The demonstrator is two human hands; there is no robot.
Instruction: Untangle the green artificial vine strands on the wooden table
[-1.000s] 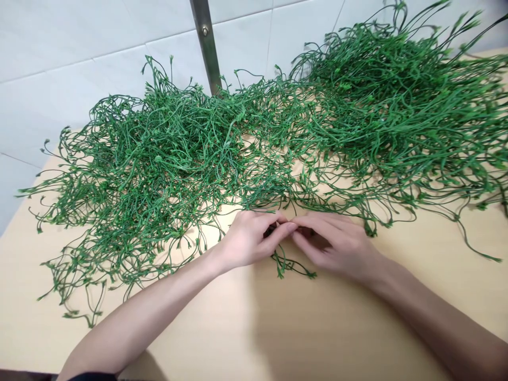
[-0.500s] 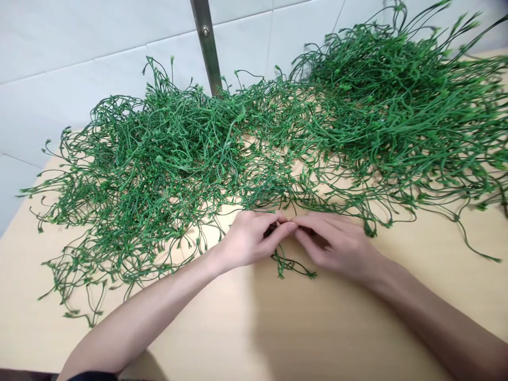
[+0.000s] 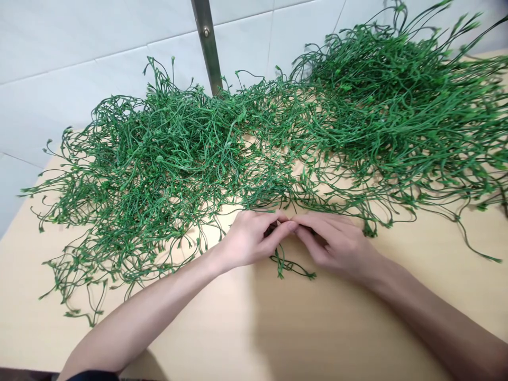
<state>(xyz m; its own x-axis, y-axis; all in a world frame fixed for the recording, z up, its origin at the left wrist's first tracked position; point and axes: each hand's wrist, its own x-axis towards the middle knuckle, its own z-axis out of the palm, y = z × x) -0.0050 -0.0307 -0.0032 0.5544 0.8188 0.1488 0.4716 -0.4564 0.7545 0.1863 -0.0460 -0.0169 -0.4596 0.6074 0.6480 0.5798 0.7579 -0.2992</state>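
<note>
My left hand (image 3: 254, 238) is closed in a pinch, thumb against fingers, at the near edge of the green pile. Thin green plastic-looking stems (image 3: 291, 266) with small leafy tips hang out below it, apparently from its grip. My right hand (image 3: 339, 241) is pinched too, its fingertips meeting those of the left. Whatever lies between the right fingertips is hidden or too small to make out. Just beyond both hands, more loose stems (image 3: 270, 196) lie tangled on the wooden table (image 3: 317, 328).
A broad tangled heap of green stems (image 3: 159, 143) spreads over the left and middle. A taller, denser bundle (image 3: 389, 100) lies at the back right. Behind the table, a metal post (image 3: 208, 47) stands against a white tiled wall (image 3: 99, 37).
</note>
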